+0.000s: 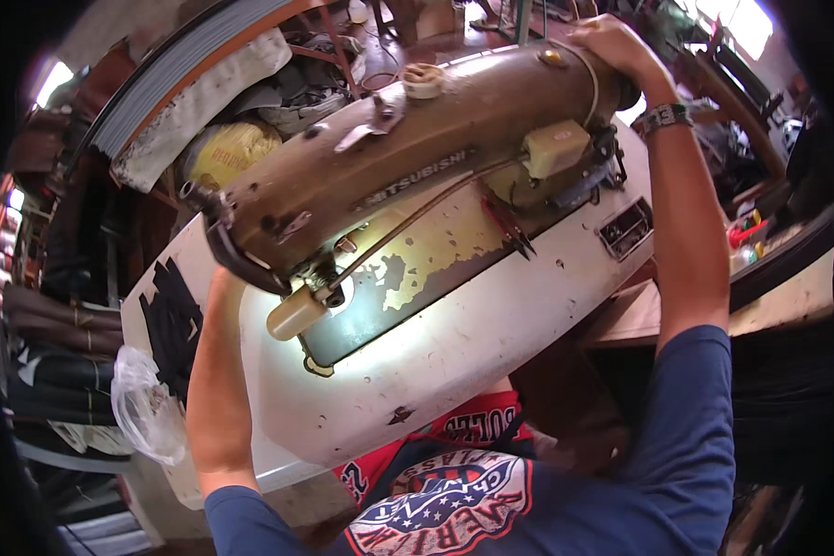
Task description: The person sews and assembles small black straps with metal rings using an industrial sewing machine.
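An old brown industrial sewing machine [417,139] lies across a white table top [473,334] with worn, flaking paint. My right hand [612,42] reaches to the far right end of the machine and curls over its handwheel, with a watch band on the wrist. My left forearm runs up to the needle end of the machine [250,250]; the hand itself is hidden under the machine's head. A cream lamp [296,313] hangs below the needle end and lights the bed.
Black fabric pieces [169,320] and a clear plastic bag [144,408] lie at the table's left edge. Red-handled cutters [508,225] rest on the bed. A yellow sack [230,153] and grey sheets sit behind. Dark stacked material fills the left; a wooden bench [788,287] stands right.
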Action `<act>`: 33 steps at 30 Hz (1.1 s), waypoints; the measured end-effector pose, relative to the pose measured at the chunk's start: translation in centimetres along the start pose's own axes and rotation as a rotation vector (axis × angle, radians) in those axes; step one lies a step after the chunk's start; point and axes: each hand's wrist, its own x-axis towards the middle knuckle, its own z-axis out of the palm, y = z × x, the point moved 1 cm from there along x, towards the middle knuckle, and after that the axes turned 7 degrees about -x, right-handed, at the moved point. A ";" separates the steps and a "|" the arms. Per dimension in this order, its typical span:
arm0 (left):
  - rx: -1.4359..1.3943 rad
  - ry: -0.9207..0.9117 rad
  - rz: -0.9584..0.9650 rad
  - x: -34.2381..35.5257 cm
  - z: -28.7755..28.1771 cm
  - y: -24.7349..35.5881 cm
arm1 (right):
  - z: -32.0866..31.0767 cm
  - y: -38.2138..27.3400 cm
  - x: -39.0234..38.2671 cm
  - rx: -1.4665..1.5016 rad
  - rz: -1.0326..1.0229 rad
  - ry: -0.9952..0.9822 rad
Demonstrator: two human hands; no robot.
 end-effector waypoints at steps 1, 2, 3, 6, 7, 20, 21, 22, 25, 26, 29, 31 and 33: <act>0.012 -0.023 0.014 0.0 0.6 0.3 | 1.2 2.5 -0.7 0.026 -0.006 -0.081; 0.020 -0.044 0.028 0.6 0.7 0.3 | 2.3 4.8 -1.6 0.052 -0.014 -0.162; 0.051 -0.045 -0.010 -1.1 -0.4 -0.3 | 4.7 3.5 -2.6 0.109 -0.018 -0.173; 0.072 -0.085 -0.008 -2.2 -1.1 -1.0 | 5.2 0.9 -6.8 0.879 0.328 0.303; 0.079 -0.101 -0.003 -2.6 -1.0 -0.9 | 5.8 0.6 -7.3 0.884 0.349 0.302; 0.145 -0.416 -0.012 -5.0 -8.5 -4.9 | 11.9 13.5 -13.0 0.119 -0.024 0.035; 0.151 -0.426 -0.005 -4.6 -8.5 -4.7 | 12.2 14.5 -14.9 0.133 0.020 0.022; 0.156 -0.435 0.004 -5.2 -8.4 -4.2 | 12.5 15.5 -16.6 0.146 0.063 0.009; 0.166 -0.452 0.040 -6.1 -6.5 -2.3 | 12.2 18.0 -21.7 0.174 0.184 -0.020; 0.165 -0.458 0.053 -6.1 -6.0 -1.9 | 11.9 18.7 -23.5 0.179 0.223 -0.032; 0.165 -0.454 0.097 -7.5 -3.1 0.7 | 9.8 21.1 -28.4 0.198 0.323 -0.053; 0.135 -0.451 0.142 -12.4 0.5 2.5 | 7.2 22.9 -31.5 0.179 0.384 -0.076; 0.128 -0.427 0.167 -12.4 0.6 3.0 | 5.1 23.7 -33.7 0.190 0.427 -0.086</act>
